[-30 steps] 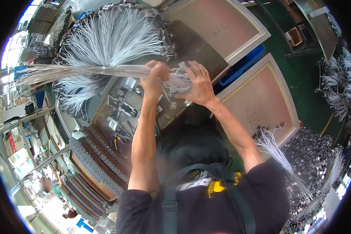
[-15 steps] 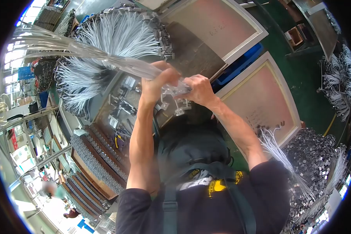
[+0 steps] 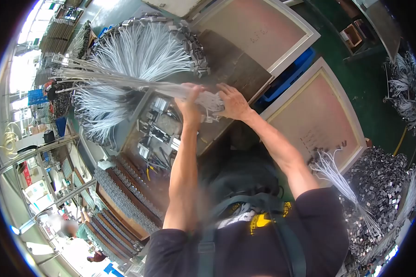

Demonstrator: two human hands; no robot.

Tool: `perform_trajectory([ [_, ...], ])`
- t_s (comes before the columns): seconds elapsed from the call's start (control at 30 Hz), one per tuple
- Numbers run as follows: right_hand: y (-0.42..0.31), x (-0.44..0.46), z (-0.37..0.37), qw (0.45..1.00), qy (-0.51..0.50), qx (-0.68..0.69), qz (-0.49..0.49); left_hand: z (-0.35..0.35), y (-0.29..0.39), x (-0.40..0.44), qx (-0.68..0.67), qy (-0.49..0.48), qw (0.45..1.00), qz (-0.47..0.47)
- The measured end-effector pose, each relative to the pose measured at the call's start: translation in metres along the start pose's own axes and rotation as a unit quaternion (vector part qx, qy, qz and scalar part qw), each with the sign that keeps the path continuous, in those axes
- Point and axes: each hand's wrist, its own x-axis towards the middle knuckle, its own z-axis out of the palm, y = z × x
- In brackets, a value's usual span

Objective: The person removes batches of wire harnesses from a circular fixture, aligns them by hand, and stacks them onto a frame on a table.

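Observation:
A long bundle of pale cables (image 3: 157, 86) runs left from my hands across a round fan of white cables (image 3: 143, 51). My left hand (image 3: 189, 99) is wrapped round the bundle near its right end. At that end, the bunched cable ends (image 3: 211, 102) carry small pale connectors. My right hand (image 3: 234, 102) is beside these ends, fingers apart, its fingertips at the bunch. Below my left hand, metal fixtures (image 3: 159, 131) lie on the workbench (image 3: 212, 134).
Two framed panels (image 3: 319, 111) stand at the right, with a blue bin (image 3: 289, 76) between them. A heap of small metal parts (image 3: 379, 184) with a cable bunch (image 3: 337, 177) is lower right. Brown racks (image 3: 129, 194) stand lower left. Another person (image 3: 71, 228) is farther off.
The bundle's far end swung up, then came down and right. My right hand closed at the cable ends, then its fingers spread again. The camera view has shifted slightly.

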Motion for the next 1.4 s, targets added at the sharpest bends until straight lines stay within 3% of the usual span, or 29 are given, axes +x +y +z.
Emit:
perform_trajectory([
  [0.03,-0.004,-0.002,0.000,1.000,-0.001,-0.001,0.001,-0.001,-0.003,0.004,-0.001,0.000,1.000,-0.001],
  [0.1,-0.021,-0.009,0.003,0.986,-0.087,0.054,0.133,-0.009,-0.010,0.011,-0.169,0.015,0.985,-0.019],
  [0.17,-0.022,-0.017,0.029,0.987,-0.062,0.059,0.133,-0.010,-0.016,0.009,-0.154,-0.001,0.988,-0.012],
  [0.23,-0.029,-0.022,0.044,0.986,-0.022,0.088,0.137,0.002,0.003,-0.006,0.117,0.000,0.993,-0.025],
  [0.27,-0.032,-0.024,0.046,0.988,-0.023,0.083,0.129,-0.001,0.006,-0.007,0.160,-0.041,0.986,-0.007],
  [0.37,-0.041,-0.033,0.045,0.981,-0.049,0.117,0.149,-0.007,0.018,-0.019,0.151,-0.041,0.988,-0.012],
  [0.5,-0.049,-0.027,0.034,0.985,-0.054,0.115,0.119,-0.034,-0.002,-0.023,0.052,0.012,0.999,0.001],
  [0.6,-0.067,-0.003,0.006,0.992,0.020,0.083,0.097,-0.033,0.001,-0.025,0.020,0.015,0.999,0.023],
  [0.7,-0.073,0.017,0.002,0.976,0.063,0.207,0.032,-0.020,0.011,-0.033,-0.034,0.009,0.999,0.032],
  [0.77,-0.075,0.024,0.007,0.956,-0.075,0.257,0.120,-0.010,0.021,-0.038,-0.066,0.012,0.997,0.044],
  [0.8,-0.078,0.028,0.005,0.970,-0.017,0.228,0.086,-0.004,0.029,-0.038,-0.085,0.022,0.995,0.038],
  [0.83,-0.078,0.032,0.001,0.970,-0.023,0.230,0.075,-0.001,0.035,-0.038,-0.104,0.033,0.993,0.035],
  [0.9,-0.078,0.038,-0.011,0.969,-0.071,0.224,0.078,-0.007,0.044,-0.039,-0.072,0.020,0.995,0.072],
  [0.97,-0.075,0.050,-0.025,0.969,-0.102,0.216,0.065,-0.012,0.058,-0.040,-0.109,0.030,0.994,-0.001],
  [1.03,-0.073,0.064,-0.048,0.979,-0.167,0.105,0.051,-0.033,0.066,-0.044,-0.119,0.036,0.992,-0.027],
  [1.07,-0.068,0.070,-0.055,0.979,-0.171,0.104,0.044,-0.044,0.070,-0.049,0.023,0.036,0.998,-0.045],
  [1.13,-0.057,0.084,-0.067,0.984,-0.181,0.001,0.000,-0.074,0.083,-0.063,0.314,0.007,0.947,-0.065],
  [1.17,-0.051,0.092,-0.074,0.983,-0.185,-0.002,-0.005,-0.091,0.089,-0.065,0.309,0.012,0.949,-0.064],
  [1.2,-0.047,0.102,-0.081,0.979,-0.194,-0.055,-0.022,-0.108,0.093,-0.066,0.429,0.008,0.895,0.119],
  [1.23,-0.046,0.112,-0.087,0.973,-0.202,-0.108,-0.040,-0.120,0.100,-0.064,0.529,0.005,0.796,0.295],
  [1.3,-0.051,0.134,-0.099,0.966,-0.209,-0.140,-0.062,-0.137,0.122,-0.044,0.640,0.076,0.676,0.359],
  [1.4,-0.063,0.163,-0.102,0.959,-0.182,-0.177,-0.123,-0.192,0.125,-0.003,0.686,0.092,0.642,0.330],
])
